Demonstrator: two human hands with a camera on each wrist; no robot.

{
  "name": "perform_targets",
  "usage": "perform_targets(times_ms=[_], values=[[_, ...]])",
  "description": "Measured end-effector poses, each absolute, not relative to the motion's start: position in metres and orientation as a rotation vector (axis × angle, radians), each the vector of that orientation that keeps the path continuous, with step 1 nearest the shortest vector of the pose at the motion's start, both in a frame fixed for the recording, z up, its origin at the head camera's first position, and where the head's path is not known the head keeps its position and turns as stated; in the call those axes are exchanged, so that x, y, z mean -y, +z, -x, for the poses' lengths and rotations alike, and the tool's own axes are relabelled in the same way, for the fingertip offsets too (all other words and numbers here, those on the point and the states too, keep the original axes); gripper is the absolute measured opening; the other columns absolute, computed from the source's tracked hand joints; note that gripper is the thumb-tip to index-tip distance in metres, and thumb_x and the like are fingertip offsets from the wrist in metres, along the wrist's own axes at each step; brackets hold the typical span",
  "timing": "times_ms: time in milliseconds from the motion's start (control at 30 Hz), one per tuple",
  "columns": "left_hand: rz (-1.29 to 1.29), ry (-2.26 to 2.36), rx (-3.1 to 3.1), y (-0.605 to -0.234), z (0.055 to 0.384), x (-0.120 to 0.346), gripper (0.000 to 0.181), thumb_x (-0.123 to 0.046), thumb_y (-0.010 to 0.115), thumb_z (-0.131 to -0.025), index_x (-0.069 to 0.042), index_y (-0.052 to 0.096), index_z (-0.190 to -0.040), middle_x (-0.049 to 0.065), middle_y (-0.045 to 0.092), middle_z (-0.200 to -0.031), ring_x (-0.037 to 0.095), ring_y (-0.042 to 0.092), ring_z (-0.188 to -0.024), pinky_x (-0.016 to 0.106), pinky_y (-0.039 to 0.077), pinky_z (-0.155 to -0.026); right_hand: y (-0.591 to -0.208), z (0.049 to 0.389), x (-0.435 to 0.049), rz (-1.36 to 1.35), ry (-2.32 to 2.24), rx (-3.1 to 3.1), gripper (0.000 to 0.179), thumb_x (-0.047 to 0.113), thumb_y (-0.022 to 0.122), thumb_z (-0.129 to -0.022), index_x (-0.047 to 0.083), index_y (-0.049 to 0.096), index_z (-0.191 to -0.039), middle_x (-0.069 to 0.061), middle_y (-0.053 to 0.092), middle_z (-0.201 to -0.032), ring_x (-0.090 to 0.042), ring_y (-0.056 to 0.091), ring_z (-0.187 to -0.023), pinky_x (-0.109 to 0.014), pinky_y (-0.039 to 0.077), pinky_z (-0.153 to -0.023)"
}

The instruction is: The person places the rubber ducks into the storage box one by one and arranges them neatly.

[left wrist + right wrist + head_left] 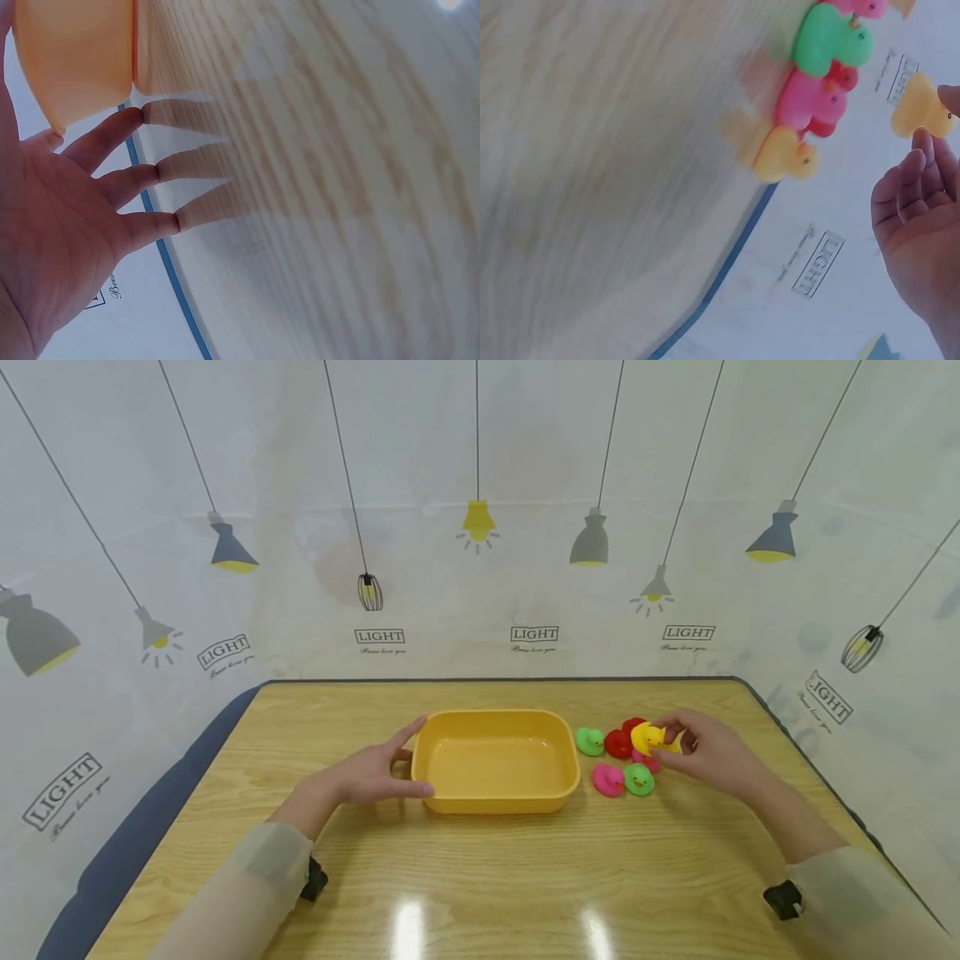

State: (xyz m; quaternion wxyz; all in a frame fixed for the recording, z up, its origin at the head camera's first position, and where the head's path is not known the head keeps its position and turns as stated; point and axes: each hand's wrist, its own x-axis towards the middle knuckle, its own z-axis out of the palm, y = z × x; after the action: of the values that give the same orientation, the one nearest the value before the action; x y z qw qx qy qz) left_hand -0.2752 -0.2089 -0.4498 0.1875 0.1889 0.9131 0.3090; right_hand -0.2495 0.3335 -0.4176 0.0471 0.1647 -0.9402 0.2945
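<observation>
My right hand (705,750) pinches a yellow rubber duck (916,109) between thumb and fingertips, lifted above the other ducks in the right wrist view. Below it a second yellow duck (778,155) sits on the table, partly hidden by the hand in the head view. At the left end of a yellow plastic basin (495,805), my left hand (366,774) spreads its fingers, thumb at the front corner and index finger at the back corner. The other fingertips (166,223) reach down to the tabletop in the left wrist view. The basin's inside shows bare.
Right of the basin, a cluster holds a green duck (589,742), red ducks (618,744), pink ducks (608,780) and another green duck (639,779). The wooden table (480,877) has a dark edge, with a lamp-printed backdrop (450,593) behind and at both sides.
</observation>
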Motion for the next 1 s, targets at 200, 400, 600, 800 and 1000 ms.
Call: perform_targets(times_ms=[200, 400, 600, 800, 1000], values=[[-0.53, 0.88, -2.561, -0.451, 0.275, 0.21, 0.122, -0.074, 0.079, -0.089, -0.043, 0.002, -0.177, 0.015, 0.057, -0.165, 0.046, 0.05, -0.154, 0.073, 0.033, -0.127, -0.41, 0.252, -0.302, -0.621, 0.945, 2.822, 0.037, 0.022, 0.085, -0.097, 0.006, 0.074, -0.129, -0.003, 0.068, -0.1, -0.013, 0.055, -0.079, -0.024, 0.048, -0.066], [-0.529, 0.878, -2.566, -0.451, 0.275, 0.21, 0.121, -0.075, 0.079, -0.089, -0.043, 0.002, -0.177, 0.013, 0.058, -0.164, 0.045, 0.05, -0.154, 0.073, 0.033, -0.127, -0.403, 0.262, -0.267, -0.678, 1.016, 2.831, 0.036, 0.023, 0.085, -0.098, 0.008, 0.074, -0.128, -0.003, 0.066, -0.098, -0.016, 0.056, -0.08, -0.025, 0.049, -0.069], [-0.522, 0.874, -2.568, -0.451, 0.275, 0.21, 0.122, -0.075, 0.079, -0.088, -0.043, 0.002, -0.177, 0.013, 0.058, -0.165, 0.046, 0.05, -0.154, 0.072, 0.035, -0.126, -0.402, 0.276, -0.227, -0.77, 1.081, 2.808, 0.033, 0.019, 0.085, -0.096, 0.007, 0.074, -0.126, -0.005, 0.069, -0.102, -0.017, 0.056, -0.079, -0.026, 0.048, -0.067], [-0.509, 0.873, -2.571, -0.451, 0.274, 0.209, 0.122, -0.076, 0.079, -0.088, -0.044, 0.002, -0.177, 0.012, 0.058, -0.165, 0.045, 0.048, -0.155, 0.072, 0.034, -0.127, -0.409, 0.292, -0.189, -0.818, 1.115, 2.862, 0.036, 0.023, 0.084, -0.097, 0.009, 0.072, -0.128, -0.003, 0.068, -0.105, -0.018, 0.056, -0.083, -0.027, 0.049, -0.071], [-0.503, 0.864, -2.575, -0.451, 0.274, 0.209, 0.12, -0.077, 0.078, -0.088, -0.047, 0.002, -0.176, 0.012, 0.057, -0.165, 0.045, 0.047, -0.156, 0.073, 0.033, -0.127, -0.42, 0.303, -0.152, -0.88, 1.092, 2.895, 0.033, 0.026, 0.085, -0.095, 0.01, 0.074, -0.122, -0.003, 0.068, -0.103, -0.015, 0.056, -0.081, -0.026, 0.048, -0.072]])
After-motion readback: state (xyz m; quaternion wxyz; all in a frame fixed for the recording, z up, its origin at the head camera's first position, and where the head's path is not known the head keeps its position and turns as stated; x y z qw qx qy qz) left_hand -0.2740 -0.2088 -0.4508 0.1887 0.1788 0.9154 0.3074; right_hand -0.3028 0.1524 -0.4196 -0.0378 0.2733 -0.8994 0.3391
